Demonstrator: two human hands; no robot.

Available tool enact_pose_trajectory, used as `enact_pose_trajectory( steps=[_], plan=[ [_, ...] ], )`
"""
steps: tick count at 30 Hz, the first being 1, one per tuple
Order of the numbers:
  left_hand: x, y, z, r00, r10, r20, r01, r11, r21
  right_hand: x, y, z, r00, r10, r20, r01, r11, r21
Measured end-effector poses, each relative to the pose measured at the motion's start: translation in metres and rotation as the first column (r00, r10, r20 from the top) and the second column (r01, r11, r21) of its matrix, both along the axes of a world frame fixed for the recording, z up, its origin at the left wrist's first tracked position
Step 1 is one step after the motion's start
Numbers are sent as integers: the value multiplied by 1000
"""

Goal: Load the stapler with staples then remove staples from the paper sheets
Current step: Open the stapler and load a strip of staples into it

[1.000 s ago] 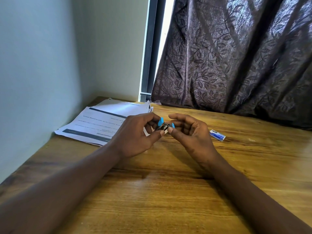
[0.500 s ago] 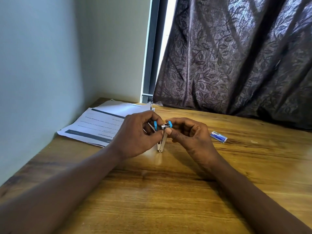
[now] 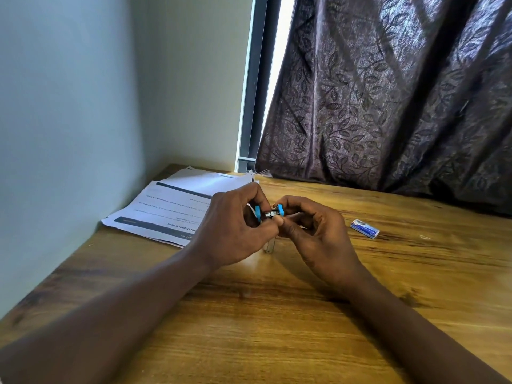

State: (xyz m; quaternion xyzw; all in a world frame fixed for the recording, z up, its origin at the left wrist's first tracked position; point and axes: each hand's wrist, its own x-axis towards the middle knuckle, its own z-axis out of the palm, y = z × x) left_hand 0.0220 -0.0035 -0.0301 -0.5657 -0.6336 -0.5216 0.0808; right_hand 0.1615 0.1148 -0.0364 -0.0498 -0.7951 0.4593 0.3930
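A small stapler (image 3: 271, 214) with blue plastic ends and metal parts is held above the wooden table between both hands. My left hand (image 3: 235, 228) grips its left blue end with curled fingers. My right hand (image 3: 313, 231) pinches the right blue end. A metal arm of the stapler hangs down to the table between my hands. The stapler's middle is mostly hidden by my fingers. A small blue and white staple box (image 3: 364, 228) lies on the table to the right of my right hand. Printed paper sheets (image 3: 171, 206) lie at the back left.
The wooden table (image 3: 277, 314) stretches from the wall on the left to a dark patterned curtain (image 3: 388, 92) behind. A window frame (image 3: 250, 87) stands at the back corner. The papers' right edge lies just behind my left hand.
The stapler has swung open: its metal arm now hangs down to the table. Both hands have stayed in place, shifting their fingers on the blue ends.
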Motion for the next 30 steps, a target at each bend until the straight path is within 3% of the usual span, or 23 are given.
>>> enact_pose_trajectory(
  steps=[4,12,17,21,25,30],
  plan=[
    [3,0,3,1000,-17,15,17,1000,16,0,0,0,1000,-10,-25,10,1000,28],
    [-1,2,4,995,-71,70,72,997,-13,1,-4,0,1000,3,-25,-5,998,-64],
    [-12,-2,8,940,-111,322,99,994,55,8,8,14,980,-100,-172,35,936,-350],
    [-10,-1,10,888,-155,433,129,988,89,13,20,16,976,-138,-168,47,889,-455],
    [-15,0,9,759,-210,616,137,977,164,13,21,19,958,-136,-252,-63,757,-650],
    [-20,4,12,386,-357,851,89,932,351,12,21,24,936,-172,-306,-141,613,-777]
  ],
)
